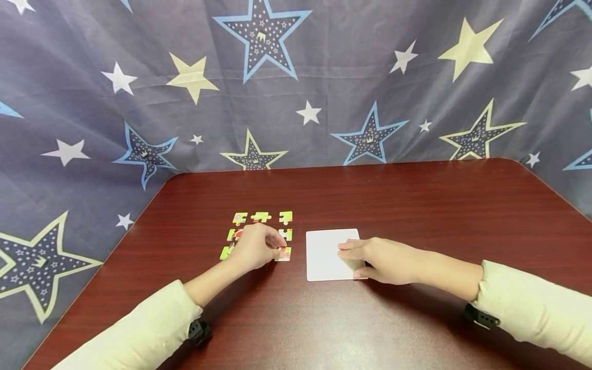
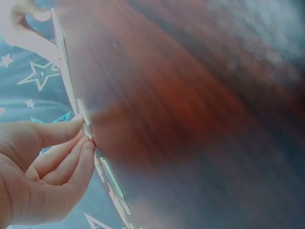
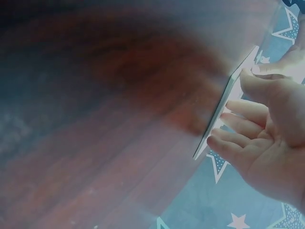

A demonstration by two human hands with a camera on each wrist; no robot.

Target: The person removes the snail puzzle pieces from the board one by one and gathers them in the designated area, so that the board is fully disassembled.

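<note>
Small jigsaw puzzle pieces in green, red and white lie in loose rows on the table's left half. With thumb and fingertips, my left hand (image 1: 255, 248) pinches the front right puzzle piece (image 1: 283, 254), low over the tabletop. The hand and wrist cover some of the middle and front pieces. To the right lies a flat white square board (image 1: 324, 255). On its right side rests my right hand (image 1: 386, 260), fingers extended across the surface and thumb at the near edge. The right wrist view shows these fingertips (image 3: 215, 139) along the thin board.
The dark red wooden table (image 1: 398, 324) reaches back to a grey curtain (image 1: 324, 51) printed with stars. Another puzzle piece (image 1: 285, 217) lies at the back right of the rows. Black straps (image 1: 199, 331) sit at both sleeves.
</note>
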